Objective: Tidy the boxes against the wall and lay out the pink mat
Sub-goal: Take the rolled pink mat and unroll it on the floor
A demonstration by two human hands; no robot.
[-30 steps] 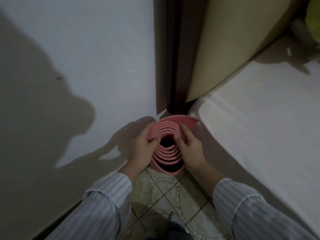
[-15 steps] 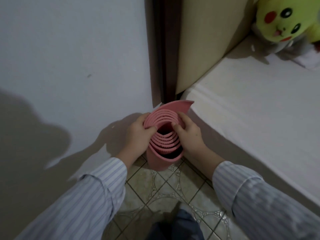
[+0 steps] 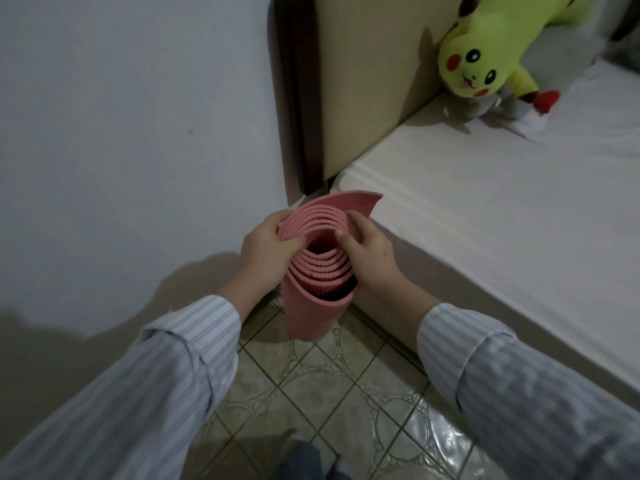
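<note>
You are holding the pink mat (image 3: 313, 308) rolled into a loose coil, standing on end with its long axis upright and its open top facing you. It looks like soft foam: the outer face is smooth, and the inner layers show fine ribbing along their edges. The spiral is squashed into an oval, and a free flap of the outermost layer curls out toward the far right.

Your left hand (image 3: 265, 251) pinches the left side of the top rim, thumb inside the coil and fingers outside. Your right hand (image 3: 369, 252) does the same on the right rim, with its grip curled over several layers.

The roll sits in the narrow gap between the pale wall (image 3: 131, 140) on the left and the white mattress (image 3: 502, 209) on the right, just near the dark wooden frame (image 3: 294, 98) in the corner. Its lower end reaches the patterned glossy floor tiles (image 3: 311, 393). A yellow plush toy (image 3: 485, 53) lies far right on the bed.
</note>
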